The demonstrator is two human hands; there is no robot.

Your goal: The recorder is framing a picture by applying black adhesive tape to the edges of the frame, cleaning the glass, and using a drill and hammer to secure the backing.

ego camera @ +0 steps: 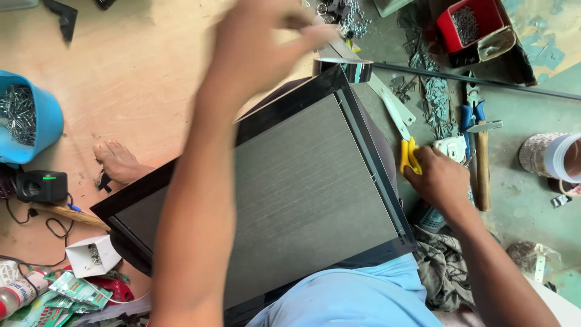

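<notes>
A black picture frame (363,130) with a grey ribbed backing (302,188) lies across my lap, tilted. My left hand (260,45) is raised above its far corner and blurred. Its fingers pinch a strip of dark shiny tape (343,68) that hangs in a loop at that corner. My right hand (439,181) rests on the floor beside the frame's right edge. It grips the yellow handles of a pair of scissors (410,154), whose blades point away from me along the frame.
A blue tub of nails (27,121) and a black device with a green light (41,184) sit left. A bare foot (118,162) is near them. On the right are a red box of nails (466,24), blue-handled pliers (469,115), a wooden-handled hammer (482,172), a tape roll (554,156) and a crumpled cloth (442,269).
</notes>
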